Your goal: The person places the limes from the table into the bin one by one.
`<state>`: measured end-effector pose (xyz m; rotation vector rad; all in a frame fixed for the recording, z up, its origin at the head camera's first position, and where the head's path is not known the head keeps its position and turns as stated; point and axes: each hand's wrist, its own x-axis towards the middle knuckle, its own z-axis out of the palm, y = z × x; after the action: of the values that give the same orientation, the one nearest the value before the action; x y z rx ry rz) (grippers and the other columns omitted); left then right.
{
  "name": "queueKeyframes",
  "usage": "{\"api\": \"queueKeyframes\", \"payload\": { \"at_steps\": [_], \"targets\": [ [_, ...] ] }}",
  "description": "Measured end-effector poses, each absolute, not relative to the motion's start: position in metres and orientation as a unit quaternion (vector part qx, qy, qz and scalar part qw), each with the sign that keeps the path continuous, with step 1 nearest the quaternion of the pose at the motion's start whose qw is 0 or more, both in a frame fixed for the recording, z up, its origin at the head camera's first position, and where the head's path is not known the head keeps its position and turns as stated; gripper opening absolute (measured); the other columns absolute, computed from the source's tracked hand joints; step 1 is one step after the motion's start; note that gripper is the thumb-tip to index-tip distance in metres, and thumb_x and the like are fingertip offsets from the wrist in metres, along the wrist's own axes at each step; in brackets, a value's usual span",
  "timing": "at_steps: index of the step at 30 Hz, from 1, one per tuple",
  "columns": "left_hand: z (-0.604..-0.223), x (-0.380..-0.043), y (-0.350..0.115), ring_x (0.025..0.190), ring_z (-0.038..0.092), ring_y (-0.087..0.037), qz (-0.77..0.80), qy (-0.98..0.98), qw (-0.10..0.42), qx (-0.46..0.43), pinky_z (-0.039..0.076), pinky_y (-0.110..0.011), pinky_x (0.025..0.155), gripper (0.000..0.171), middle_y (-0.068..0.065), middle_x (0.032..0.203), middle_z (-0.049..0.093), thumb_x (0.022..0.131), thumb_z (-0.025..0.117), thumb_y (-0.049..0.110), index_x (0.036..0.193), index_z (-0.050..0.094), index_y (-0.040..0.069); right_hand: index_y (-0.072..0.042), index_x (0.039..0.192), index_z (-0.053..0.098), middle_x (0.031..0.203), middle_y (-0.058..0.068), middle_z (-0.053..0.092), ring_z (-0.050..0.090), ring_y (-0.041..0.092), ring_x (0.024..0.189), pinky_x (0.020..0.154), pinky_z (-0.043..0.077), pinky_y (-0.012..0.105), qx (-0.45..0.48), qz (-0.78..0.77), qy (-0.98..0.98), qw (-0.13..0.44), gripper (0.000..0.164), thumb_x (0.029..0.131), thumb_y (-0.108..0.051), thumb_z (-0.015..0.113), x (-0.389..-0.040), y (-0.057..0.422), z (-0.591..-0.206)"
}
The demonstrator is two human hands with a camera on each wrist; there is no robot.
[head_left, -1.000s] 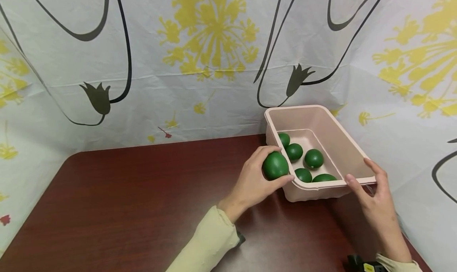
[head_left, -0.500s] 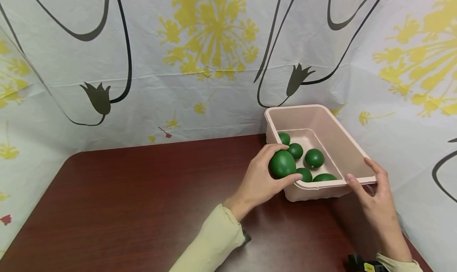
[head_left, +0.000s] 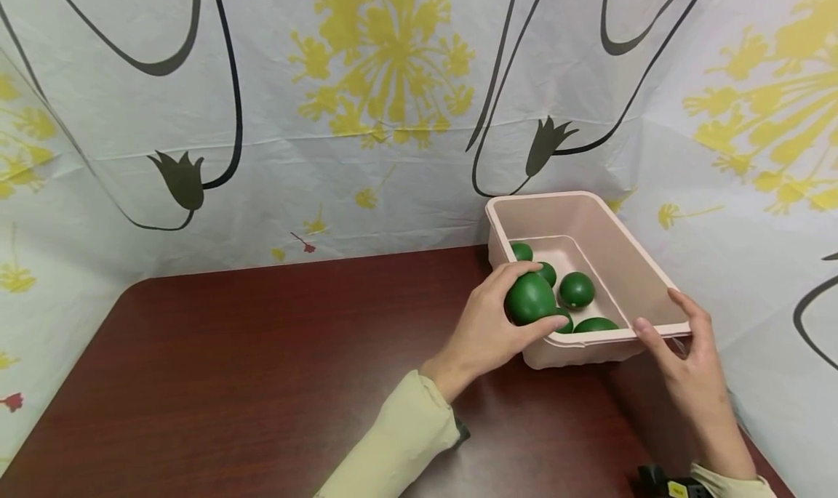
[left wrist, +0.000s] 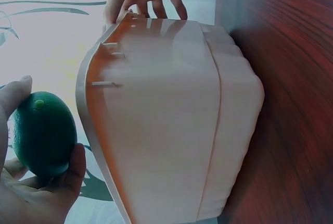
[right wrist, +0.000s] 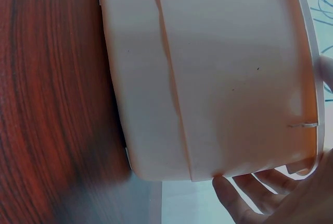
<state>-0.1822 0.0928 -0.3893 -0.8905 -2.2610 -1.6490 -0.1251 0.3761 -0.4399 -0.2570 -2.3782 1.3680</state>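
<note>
In the head view, my left hand (head_left: 487, 320) grips a dark green lime (head_left: 530, 299) between thumb and fingers, over the left rim of a pale pink plastic bin (head_left: 631, 243). The left wrist view shows the lime (left wrist: 45, 133) above the bin's rim, with its pale stem spot facing the camera. My right hand (head_left: 694, 367) holds the bin's near right corner, thumb on the front rim. In the right wrist view, its fingers (right wrist: 250, 195) lie against the bin's side wall. Several more limes (head_left: 577, 290) lie on the bin's floor, some partly hidden by my left hand.
The bin stands at the back right of a dark red-brown wooden table (head_left: 262, 382). Behind and beside it hangs a white sheet (head_left: 406, 185) printed with yellow flowers and dark stems. A black wrist device (head_left: 674, 483) sits by my right sleeve.
My left hand has moved right with the lime, from outside the bin's left rim to over it, now covering part of the limes inside. My right hand and the bin have stayed still.
</note>
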Motion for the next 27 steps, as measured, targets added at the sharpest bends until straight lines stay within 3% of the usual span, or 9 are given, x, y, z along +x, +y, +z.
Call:
{"api": "queueKeyframes", "payload": {
  "at_steps": [27],
  "targets": [
    [-0.389,-0.182,0.109,0.110,0.062,-0.004,-0.537,-0.789,0.097,-0.284,0.051,-0.010,0.090,0.060,0.007,0.135,0.062,0.085,0.087,0.040,0.136,0.059,0.024,-0.035,0.166,0.021,0.172,0.005,0.015,0.031,0.002,0.145,0.097,0.029,-0.005,-0.099,0.477,-0.854,0.181,0.076,0.104,-0.023,0.062,-0.125,0.377,-0.441]
  ]
}}
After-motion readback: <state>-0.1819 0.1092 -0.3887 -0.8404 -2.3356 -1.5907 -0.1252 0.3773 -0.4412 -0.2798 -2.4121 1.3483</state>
